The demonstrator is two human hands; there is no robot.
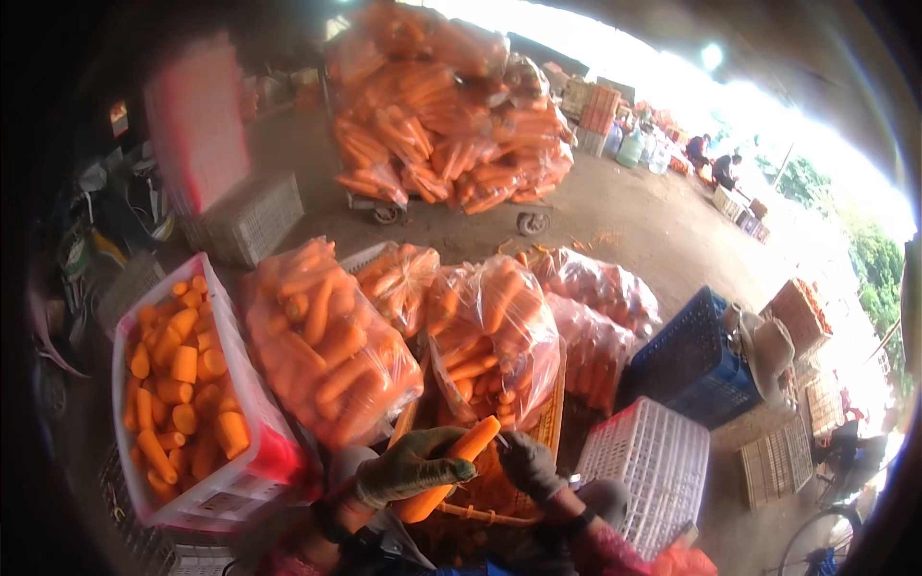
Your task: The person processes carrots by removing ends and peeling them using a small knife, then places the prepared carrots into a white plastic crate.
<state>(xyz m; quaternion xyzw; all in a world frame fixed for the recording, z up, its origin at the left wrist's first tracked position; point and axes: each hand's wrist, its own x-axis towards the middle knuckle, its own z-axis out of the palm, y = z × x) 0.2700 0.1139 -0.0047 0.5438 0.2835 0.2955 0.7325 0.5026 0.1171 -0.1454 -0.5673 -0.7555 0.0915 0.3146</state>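
Observation:
My left hand (410, 464), in a dark greenish work glove, is closed around a peeled carrot (477, 439) that slants up to the right. At the carrot's upper end, my right hand (531, 466) in a grey glove grips a small tool (503, 441); a short bit of metal shows, and its kind cannot be told. Below both hands stands an orange plastic basket (560, 403) with carrot pieces inside. Leaning over its far side is an open clear plastic bag of carrots (497, 317).
A white-and-red crate (270, 425) of peeled, cut carrots stands left, beside a full carrot bag (331, 345). An upturned white crate (641, 461) and a blue crate (681, 360) are right. Beyond stands a cart (450, 203) piled with bagged carrots. Two people sit far off.

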